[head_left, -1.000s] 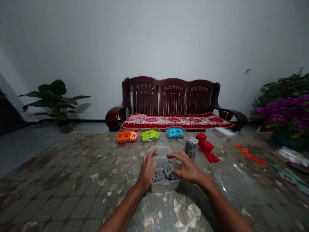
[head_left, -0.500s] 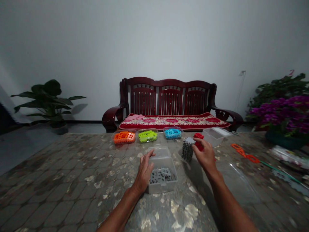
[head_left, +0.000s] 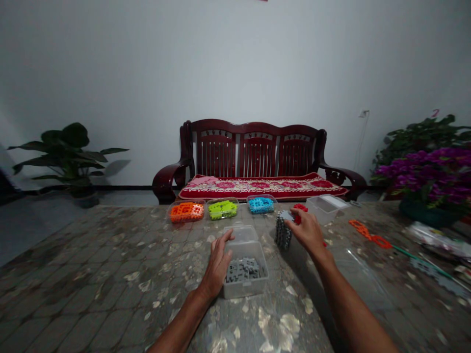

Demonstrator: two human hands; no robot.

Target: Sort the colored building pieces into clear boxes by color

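My left hand (head_left: 218, 262) lies along the left rim of a clear plastic box (head_left: 246, 290), its fingers stretched out and apart. Loose grey interlocking building pieces (head_left: 243, 269) cover the bottom of that box. To the right stands an upright stack of grey building pieces (head_left: 282, 235). At its top, my right hand (head_left: 309, 233) has thumb and fingers closed on the edge of a flat grey building piece (head_left: 285, 215). Part of that piece is hidden by the fingers. Red pieces (head_left: 300, 208) show just behind my right hand, partly covered.
Clear boxes hold orange pieces (head_left: 187, 212), lime-green pieces (head_left: 222, 209) and blue pieces (head_left: 261, 204) at the back. Another clear box (head_left: 324, 210) stands back right. A transparent lid (head_left: 362, 279), linked orange pieces (head_left: 370, 234) and a flower pot (head_left: 430, 211) lie to the right.
My right hand's fingertips have moved slightly left, over the top of the grey stack. My left hand stays at the box rim. The whole view has shifted a little.
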